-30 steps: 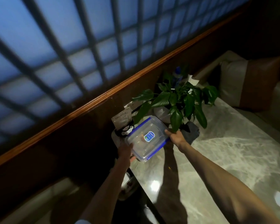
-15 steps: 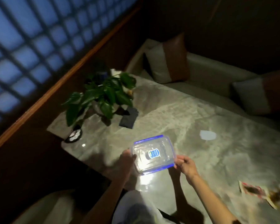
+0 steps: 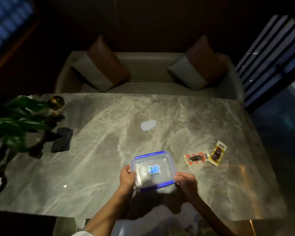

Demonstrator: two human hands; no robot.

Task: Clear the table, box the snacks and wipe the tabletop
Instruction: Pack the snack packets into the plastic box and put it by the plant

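The clear box (image 3: 152,170), with its blue-rimmed lid on and a blue label on top, sits between my hands at the 6 o'clock side of the bench (image 3: 109,133). I cannot tell whether its base touches the stone. My left hand (image 3: 127,178) grips its 9 o'clock edge, fingers (image 3: 126,169) curled onto the lid. My right hand (image 3: 187,183) grips the corner at 4 o'clock, its fingers (image 3: 182,176) bent round the rim.

At 2 o'clock from the box lie a red-edged snack packet (image 3: 195,158) and a yellow-edged snack packet (image 3: 217,153), side by side and about touching. A pale patch (image 3: 148,125) (perhaps a reflection) shows at 12 o'clock. A dark cloth (image 3: 61,139) lies flat at 10 o'clock, near a potted plant (image 3: 15,123) at the bench's 9 o'clock edge. Beyond the 12 o'clock edge stands a sofa (image 3: 143,68) with two cushions (image 3: 102,65).
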